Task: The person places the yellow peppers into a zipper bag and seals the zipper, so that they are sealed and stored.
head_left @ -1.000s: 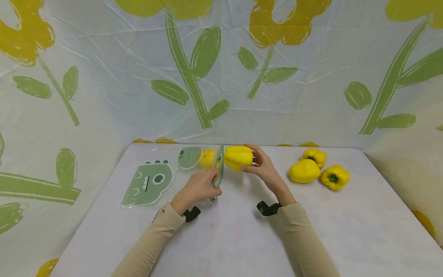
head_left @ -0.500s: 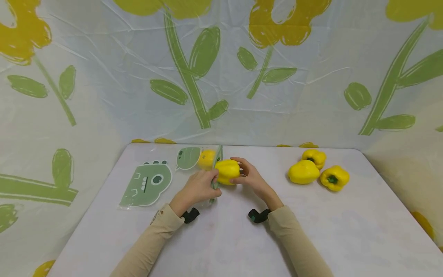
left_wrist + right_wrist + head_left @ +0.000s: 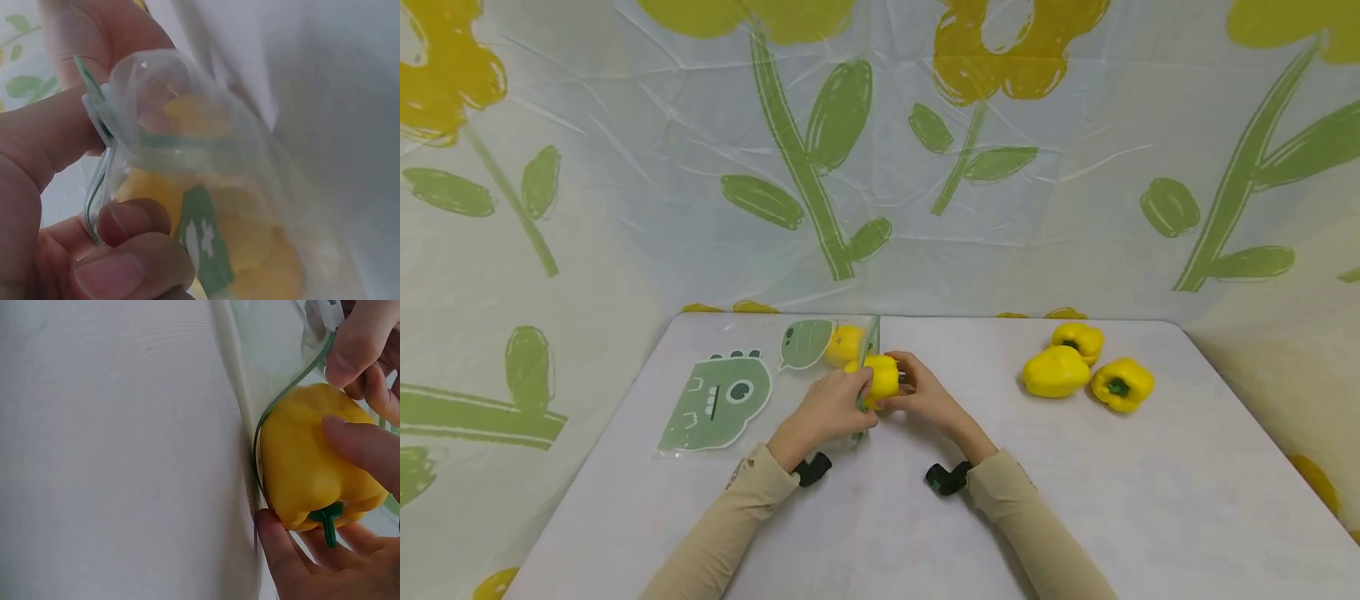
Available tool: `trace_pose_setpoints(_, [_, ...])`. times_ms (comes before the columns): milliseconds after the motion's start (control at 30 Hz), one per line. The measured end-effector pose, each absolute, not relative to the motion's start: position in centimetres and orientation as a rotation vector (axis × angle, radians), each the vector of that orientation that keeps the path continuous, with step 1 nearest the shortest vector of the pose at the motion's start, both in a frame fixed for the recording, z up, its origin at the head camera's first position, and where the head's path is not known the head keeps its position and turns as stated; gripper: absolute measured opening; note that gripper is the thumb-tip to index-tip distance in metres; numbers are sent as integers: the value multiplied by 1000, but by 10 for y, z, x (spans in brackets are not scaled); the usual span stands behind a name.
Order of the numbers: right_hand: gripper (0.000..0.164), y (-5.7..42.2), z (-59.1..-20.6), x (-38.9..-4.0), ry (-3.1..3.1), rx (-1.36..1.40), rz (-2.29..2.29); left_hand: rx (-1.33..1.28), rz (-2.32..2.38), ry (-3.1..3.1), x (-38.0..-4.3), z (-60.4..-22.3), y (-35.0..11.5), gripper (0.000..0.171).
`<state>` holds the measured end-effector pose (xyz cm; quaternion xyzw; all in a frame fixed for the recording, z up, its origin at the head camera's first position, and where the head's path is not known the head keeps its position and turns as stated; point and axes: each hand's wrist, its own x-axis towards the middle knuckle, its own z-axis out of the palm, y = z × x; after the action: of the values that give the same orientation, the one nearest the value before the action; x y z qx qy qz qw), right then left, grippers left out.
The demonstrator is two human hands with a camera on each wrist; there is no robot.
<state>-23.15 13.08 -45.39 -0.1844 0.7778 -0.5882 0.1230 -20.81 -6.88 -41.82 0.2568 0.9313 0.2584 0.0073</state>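
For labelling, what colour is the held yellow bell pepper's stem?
Green stem, clearest in the right wrist view.

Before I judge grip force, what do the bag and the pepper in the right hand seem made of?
Bag: probably thin plastic film, clear to milky, with a green print; yellow shows through it.
Pepper: smooth, softly glossy yellow surface, with a green stem; perhaps moulded plastic or foam, possibly real; the look leaves it open.

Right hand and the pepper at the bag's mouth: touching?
Touching: the right wrist view shows the right hand gripping the pepper, thumb and fingers on opposite sides.
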Motion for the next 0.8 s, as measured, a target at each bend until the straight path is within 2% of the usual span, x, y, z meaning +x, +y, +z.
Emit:
trace_pose_setpoints(200, [72,125,-454,-230,2403,-539,-1687,823,805,2916,-207,-418,-69,32])
trace_pose_setpoints(400, [74,124,-454,-229,2589,-416,-1668,852,819,2923,-208,-418,-68,27])
trace_pose_setpoints(800, [77,124,-455,-229,2373,-498,-1688,843,806,2932,-209,-419,-70,30])
